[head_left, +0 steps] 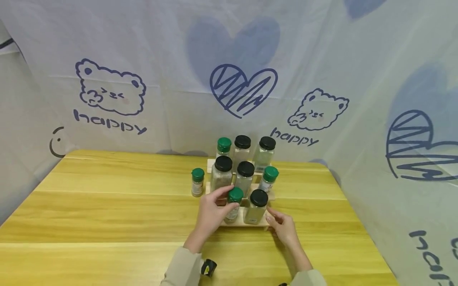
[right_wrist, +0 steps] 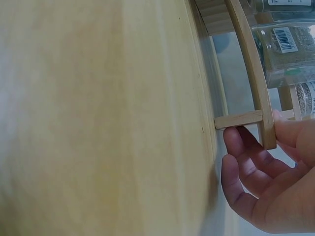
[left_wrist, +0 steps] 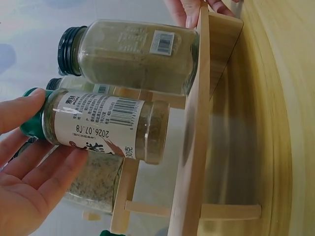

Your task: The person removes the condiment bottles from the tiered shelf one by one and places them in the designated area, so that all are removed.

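My left hand [head_left: 210, 210] holds a small green-capped spice jar [left_wrist: 93, 123] by its cap, thumb on one side and fingers on the other. In the left wrist view the jar's base is a little apart from the front shelf of a wooden tiered spice rack [left_wrist: 193, 128]. Beside it on that shelf stands a larger black-capped spice jar [head_left: 255, 211]. My right hand [head_left: 284, 228] grips the right end of the front shelf; in the right wrist view the thumb lies on one face, with fingers around the shelf end [right_wrist: 267, 130].
Behind, the middle tier bears two black-capped jars [head_left: 244, 180] and a green-capped one [head_left: 268, 178]. Another green-capped jar [head_left: 224, 146] and two black-capped jars [head_left: 264, 153] stand on the top tier. Left of the rack, a green-capped jar [head_left: 197, 183] stands on the wooden table [head_left: 107, 206]. A printed cloth [head_left: 171, 119] hangs behind.
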The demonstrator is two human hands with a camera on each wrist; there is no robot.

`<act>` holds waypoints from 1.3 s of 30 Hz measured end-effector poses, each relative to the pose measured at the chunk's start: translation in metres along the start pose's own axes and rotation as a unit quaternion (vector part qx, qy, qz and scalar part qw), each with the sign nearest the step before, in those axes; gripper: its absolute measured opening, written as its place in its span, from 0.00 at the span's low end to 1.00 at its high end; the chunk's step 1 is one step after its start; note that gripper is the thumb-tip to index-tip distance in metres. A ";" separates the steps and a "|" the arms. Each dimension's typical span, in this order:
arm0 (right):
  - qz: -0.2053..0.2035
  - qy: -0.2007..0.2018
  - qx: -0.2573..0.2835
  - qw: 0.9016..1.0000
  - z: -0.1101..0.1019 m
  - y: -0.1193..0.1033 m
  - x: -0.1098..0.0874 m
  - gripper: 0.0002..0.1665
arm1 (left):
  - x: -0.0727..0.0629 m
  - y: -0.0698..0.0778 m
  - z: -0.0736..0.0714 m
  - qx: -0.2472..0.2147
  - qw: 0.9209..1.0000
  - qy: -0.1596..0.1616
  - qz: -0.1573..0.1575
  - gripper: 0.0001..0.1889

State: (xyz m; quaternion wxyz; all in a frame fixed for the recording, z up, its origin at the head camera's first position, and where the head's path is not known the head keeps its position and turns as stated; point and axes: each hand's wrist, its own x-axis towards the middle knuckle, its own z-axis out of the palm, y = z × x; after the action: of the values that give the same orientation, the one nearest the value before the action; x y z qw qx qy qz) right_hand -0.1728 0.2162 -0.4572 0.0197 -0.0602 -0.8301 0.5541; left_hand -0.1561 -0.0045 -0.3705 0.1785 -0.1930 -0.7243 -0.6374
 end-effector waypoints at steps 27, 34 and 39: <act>-0.002 -0.006 0.005 1.000 0.000 -0.002 -0.001 0.20 | -0.006 -0.034 -0.030 0.009 0.999 0.029 -0.024 0.21; -0.003 -0.008 0.002 1.000 0.000 -0.002 -0.002 0.20 | -0.007 -0.024 -0.041 -0.003 0.999 0.045 -0.025 0.21; -0.009 -0.006 -0.003 1.000 0.000 -0.001 -0.002 0.20 | -0.005 -0.016 -0.049 0.006 0.998 0.060 -0.020 0.20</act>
State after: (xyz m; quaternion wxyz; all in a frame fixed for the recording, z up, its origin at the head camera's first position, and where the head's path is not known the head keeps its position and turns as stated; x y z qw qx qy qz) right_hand -0.1712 0.2156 -0.4560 0.0194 -0.0489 -0.8325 0.5515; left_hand -0.1590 -0.0548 -0.3807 0.2100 -0.1393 -0.7199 -0.6468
